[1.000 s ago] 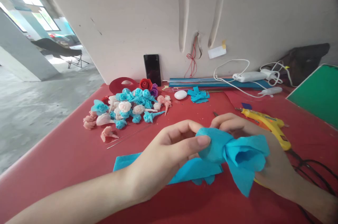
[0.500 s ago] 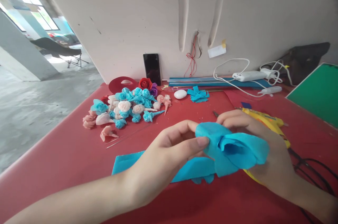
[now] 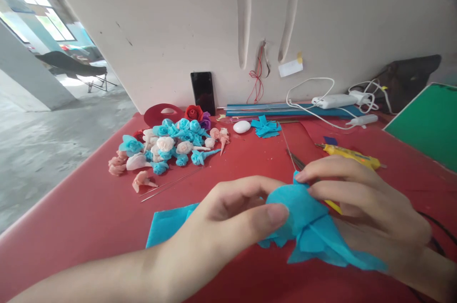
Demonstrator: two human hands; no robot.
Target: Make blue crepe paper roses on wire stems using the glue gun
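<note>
Left hand (image 3: 224, 219) — blue paper (image 3: 311, 227) between — right hand (image 3: 374, 203)

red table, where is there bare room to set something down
Bare red table shows at left, between the flower pile and left forearm. A smaller patch lies between the flower pile, white oval and left hand. Crowded: the back edge from black phone to white power strip, and around the blue sheet below the left hand.

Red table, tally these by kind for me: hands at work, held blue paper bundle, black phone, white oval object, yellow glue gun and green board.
Hands: 2, left hand and right hand
Blue paper bundle, held: 1
Black phone: 1
White oval object: 1
Yellow glue gun: 1
Green board: 1
Total: 7
</note>
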